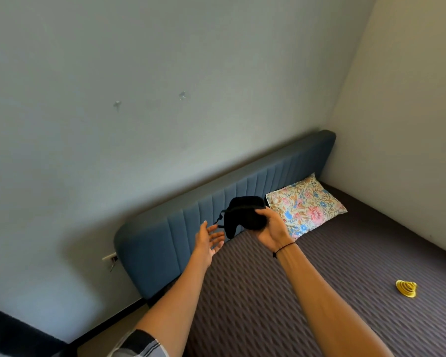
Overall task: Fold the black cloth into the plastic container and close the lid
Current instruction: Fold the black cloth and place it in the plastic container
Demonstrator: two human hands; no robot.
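A: Item one, black cloth (245,213): bunched, held in the air above the bed (307,292), probably gathered small for folding. Plastic container: not in view.

B: Holder?

A: Right hand (269,229), arm outstretched, fingers clenched round the bundle; a strap dangles toward eight o'clock.

B: Left hand (208,239)?

A: At the bundle's eight o'clock, palm up, fingers spread, holding nothing, likely readied to catch the loose end.

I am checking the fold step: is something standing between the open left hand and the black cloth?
Nothing visible does. The left hand is open beside the black cloth, which the right hand holds up.
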